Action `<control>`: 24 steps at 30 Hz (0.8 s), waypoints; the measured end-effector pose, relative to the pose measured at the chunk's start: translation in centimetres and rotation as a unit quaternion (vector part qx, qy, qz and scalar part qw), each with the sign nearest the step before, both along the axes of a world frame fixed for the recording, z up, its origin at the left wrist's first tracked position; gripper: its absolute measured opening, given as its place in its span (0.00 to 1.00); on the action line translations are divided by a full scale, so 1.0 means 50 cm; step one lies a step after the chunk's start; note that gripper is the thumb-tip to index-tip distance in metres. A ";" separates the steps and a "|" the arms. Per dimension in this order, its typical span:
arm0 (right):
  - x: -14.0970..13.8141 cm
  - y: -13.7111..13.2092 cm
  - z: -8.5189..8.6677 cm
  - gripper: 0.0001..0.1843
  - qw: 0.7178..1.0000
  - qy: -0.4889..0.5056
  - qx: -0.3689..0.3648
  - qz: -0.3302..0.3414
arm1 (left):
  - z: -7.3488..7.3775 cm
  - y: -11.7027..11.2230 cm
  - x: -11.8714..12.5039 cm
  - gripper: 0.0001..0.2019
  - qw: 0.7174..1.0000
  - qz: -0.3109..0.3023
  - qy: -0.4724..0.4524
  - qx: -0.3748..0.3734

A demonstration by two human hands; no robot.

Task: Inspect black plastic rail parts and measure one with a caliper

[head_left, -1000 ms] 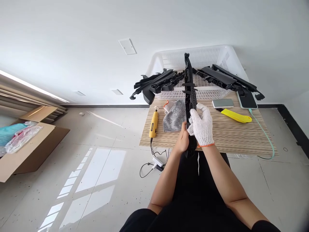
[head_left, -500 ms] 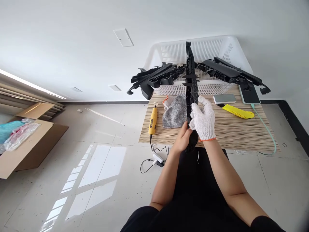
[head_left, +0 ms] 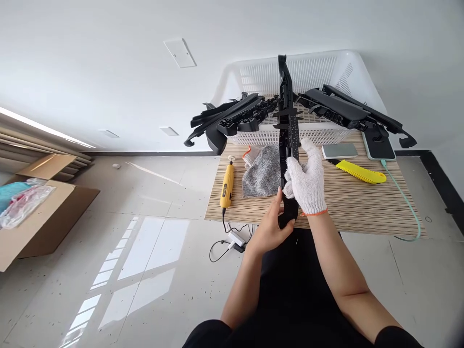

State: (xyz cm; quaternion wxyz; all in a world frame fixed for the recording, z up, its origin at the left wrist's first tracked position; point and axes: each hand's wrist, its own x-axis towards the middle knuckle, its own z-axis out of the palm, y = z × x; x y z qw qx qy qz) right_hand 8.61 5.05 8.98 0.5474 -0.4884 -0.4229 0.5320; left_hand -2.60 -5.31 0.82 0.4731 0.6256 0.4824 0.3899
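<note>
A long black plastic trim part (head_left: 286, 92) extends away from me over the table's middle, its far end above the basket. My bare left hand (head_left: 270, 229) is closed around its near end, thumb on the right side and a finger along the left. On my right hand (head_left: 308, 186) is a white knit glove with an orange cuff. Its fingers are closed on a dark vernier caliper (head_left: 293, 133), which lies lengthwise along the part. The caliper's jaws cross the part at about mid-length; whether they touch it I cannot tell.
Behind stands a white slotted basket (head_left: 348, 58) with more black trim parts (head_left: 232, 116) sticking out both sides. On the striped table (head_left: 348, 208) lie a yellow rotary tool (head_left: 227, 186), a grey cloth (head_left: 261, 174), a yellow cutter (head_left: 362, 172), a grey block (head_left: 340, 151) and a cabled phone (head_left: 379, 146).
My left hand has shifted down to the near end of the trim part, its grip now wider around it. The gloved right hand stays on the caliper, and the view has tilted slightly.
</note>
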 end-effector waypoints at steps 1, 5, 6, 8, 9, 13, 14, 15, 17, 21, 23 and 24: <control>0.003 0.006 0.001 0.31 1.000 -0.004 0.005 -0.002 | -0.002 0.000 -0.001 0.46 0.999 0.001 -0.031 -0.013; 0.014 0.027 0.012 0.27 0.999 -0.015 0.019 -0.024 | 0.001 -0.001 0.001 0.43 0.989 0.022 -0.133 -0.067; 0.016 0.027 0.016 0.26 0.999 -0.016 0.021 -0.030 | 0.002 -0.001 0.004 0.42 0.986 0.033 -0.145 -0.071; 0.019 0.012 0.024 0.25 0.999 -0.016 0.022 -0.036 | 0.005 0.005 0.010 0.40 0.983 0.060 -0.159 -0.068; 0.021 -0.001 0.027 0.24 0.999 -0.015 0.018 -0.036 | 0.006 0.010 0.013 0.39 0.982 0.073 -0.161 -0.059; 0.030 -0.079 0.020 0.23 0.999 0.000 -0.036 -0.021 | 0.006 0.043 0.021 0.36 0.984 0.109 -0.138 0.019; 0.033 -0.099 0.014 0.23 0.999 -0.001 -0.052 -0.015 | 0.005 0.053 0.023 0.36 0.985 0.111 -0.132 0.032; 0.035 -0.117 0.007 0.24 0.998 -0.003 -0.066 -0.008 | 0.005 0.061 0.025 0.37 0.985 0.107 -0.131 0.036; 0.039 -0.144 -0.007 0.24 0.996 -0.014 -0.083 0.008 | 0.004 0.075 0.030 0.39 0.985 0.091 -0.144 0.029; 0.047 -0.160 -0.029 0.26 0.995 -0.048 -0.090 -0.005 | 0.003 0.087 0.044 0.41 0.981 0.060 -0.179 0.034; 0.049 -0.154 -0.034 0.27 0.994 -0.070 -0.081 -0.025 | 0.003 0.089 0.051 0.41 0.980 0.046 -0.188 0.056; 0.049 -0.149 -0.036 0.27 0.994 -0.081 -0.072 -0.033 | 0.002 0.089 0.053 0.42 0.979 0.041 -0.189 0.066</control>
